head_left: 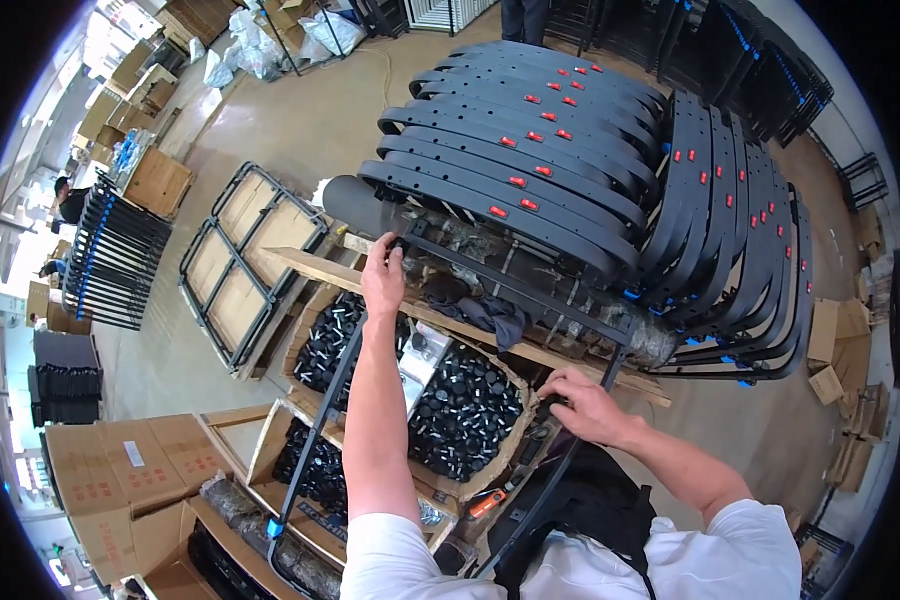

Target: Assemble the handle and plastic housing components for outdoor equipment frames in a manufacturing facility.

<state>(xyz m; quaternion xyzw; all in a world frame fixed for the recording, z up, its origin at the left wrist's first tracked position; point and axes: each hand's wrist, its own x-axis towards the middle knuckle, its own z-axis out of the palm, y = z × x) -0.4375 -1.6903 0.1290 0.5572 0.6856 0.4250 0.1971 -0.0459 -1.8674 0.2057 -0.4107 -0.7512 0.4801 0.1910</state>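
A black metal tube frame (510, 277) lies before me, its crossbar far and its two long rails running toward me. My left hand (382, 278) is at its far left corner, fingers closed around something dark there; fingertips and tube partly cover each other. Right of the right rail's far part, my right hand (588, 408) pinches a small black round piece (552, 401), mostly hidden by the fingers. Under the frame, an open carton holds many black screw-in feet (465, 410) with shiny threaded stems. A second box of black feet (315, 465) stands nearer.
Curved black frames with red clips (520, 150) are stacked beyond the bench, with more frames (735, 220) at right. A dark cloth (485, 315) lies by a wooden plank (315, 268). An orange-handled tool (487, 503) is near me. Cardboard boxes (135, 470) stand left, a pallet (253, 265) behind.
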